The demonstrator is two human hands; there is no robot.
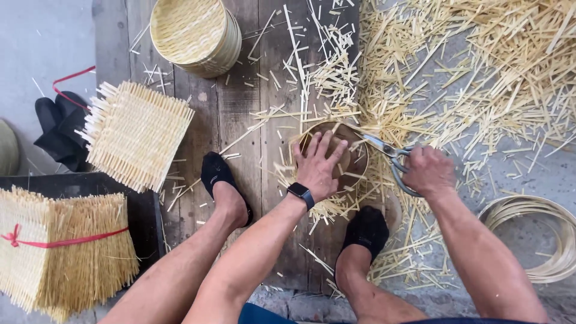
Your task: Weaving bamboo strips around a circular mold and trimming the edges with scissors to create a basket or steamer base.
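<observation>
Two bare hands are working over one round wooden form lying on the plank board between the person's two black-socked feet. The left hand, with a dark watch on the wrist, is lying flat with fingers spread, pressing a woven bamboo piece down over the form, so much of both is covered by the palm. The right hand is wrapped tight around the handles of one pair of metal scissors, whose blades are pointing left at the form's upper right edge; whether the blades are parted or closed cannot be told. Around them, one stack of round woven baskets is standing at the top of the board, one stack of square woven mats is sitting to the left, and one bundle of mats tied with a red band is resting lower left. One coil of bamboo hoops is lying on the ground at right. Cut bamboo slivers, too many to count, are littering the upper right and crowding right up against the form's rim and the feet.
</observation>
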